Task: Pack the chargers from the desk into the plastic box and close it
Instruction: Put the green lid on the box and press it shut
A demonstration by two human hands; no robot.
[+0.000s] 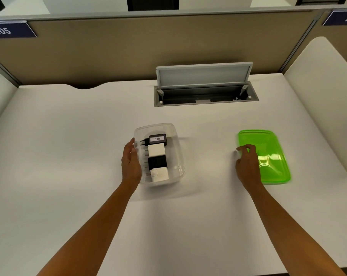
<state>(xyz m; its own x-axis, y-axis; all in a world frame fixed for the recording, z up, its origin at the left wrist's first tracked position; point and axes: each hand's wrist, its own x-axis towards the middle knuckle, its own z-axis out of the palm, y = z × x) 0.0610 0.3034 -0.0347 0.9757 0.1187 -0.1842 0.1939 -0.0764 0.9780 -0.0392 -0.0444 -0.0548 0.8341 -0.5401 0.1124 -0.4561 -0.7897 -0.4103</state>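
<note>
Desk [69, 148] surface, white and broad, fills my view, with a beige partition behind it and a dark label reading 305 [2, 30] at the far left. Moving rightward, I see my left hand [131, 163] laid flat against the left wall of the clear plastic box [178, 156], fingers straight and together, thumb up near the rim; it presses the side rather than wrapping around it. Inside the box I count four chargers in a row running away from me: a black charger [156, 139] with a white sticker marked 018 farthest off, then a white charger [156, 150], then a second black one [157, 162], then another white one [159, 174] nearest me. Their prongs point toward the left wall. The box stands open, with nothing covering it.

Behind and to the right of the box, a grey cable hatch [204, 84] in the desk has its flap tilted up.

Farther right, my right hand [248, 166] sits at the left edge of the green lid [272, 156], which lies flat on the desk well apart from the box. The fingers are curled and slightly spread, fingertips on the lid's near-left corner; whether they actually pinch the edge I cannot tell.
</note>
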